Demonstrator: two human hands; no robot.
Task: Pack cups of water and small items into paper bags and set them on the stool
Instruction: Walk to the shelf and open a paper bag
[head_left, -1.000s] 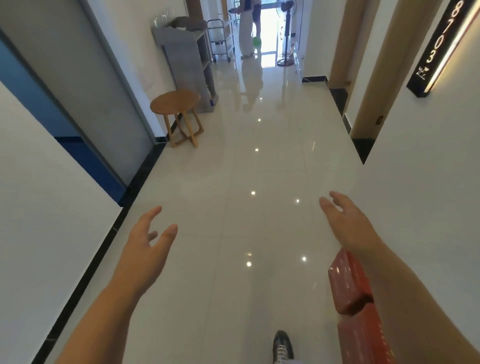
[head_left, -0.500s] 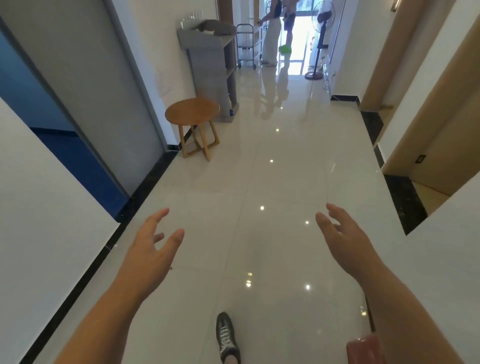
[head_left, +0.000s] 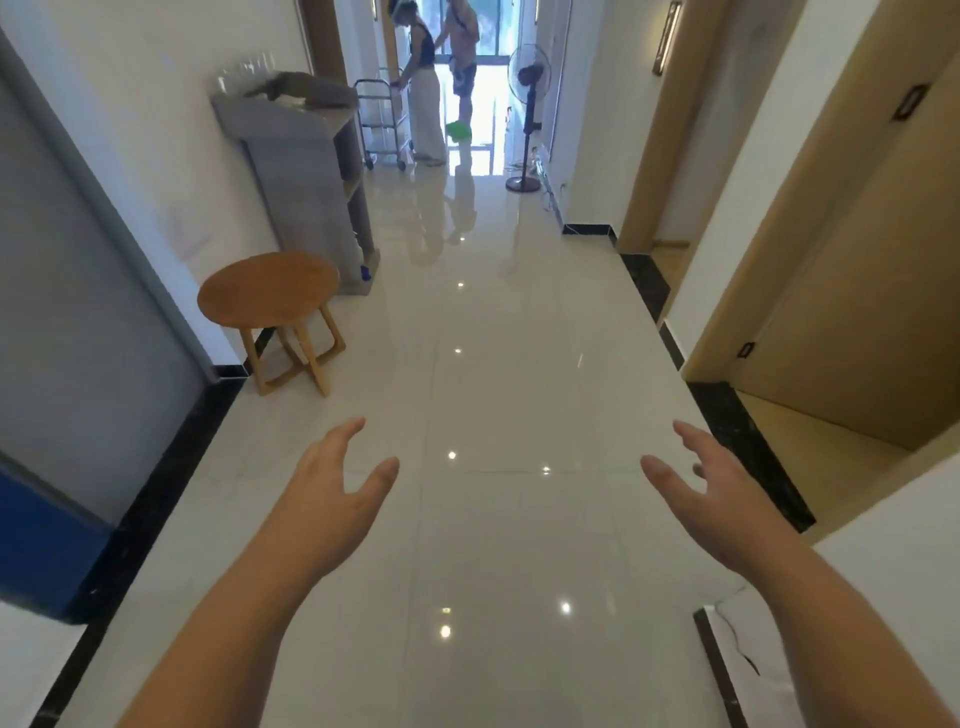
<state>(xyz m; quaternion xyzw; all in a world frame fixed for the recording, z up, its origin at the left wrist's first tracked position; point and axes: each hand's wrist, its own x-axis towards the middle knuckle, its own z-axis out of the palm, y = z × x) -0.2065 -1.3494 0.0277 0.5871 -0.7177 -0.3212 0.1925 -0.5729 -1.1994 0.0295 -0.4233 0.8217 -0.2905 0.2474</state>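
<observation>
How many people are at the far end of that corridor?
2: a person in white trousers beside the metal trolley, a person in dark shorts beside them. Others may be hidden.

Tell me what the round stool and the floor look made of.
The stool: looks like wood, matte warm-brown top, paler crossed legs. The floor: probably polished ceramic or stone tile, glossy cream; it mirrors light spots and shows thin joint lines.

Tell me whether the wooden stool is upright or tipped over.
Upright: the stool stands on its wooden legs, with its round top level.
</observation>
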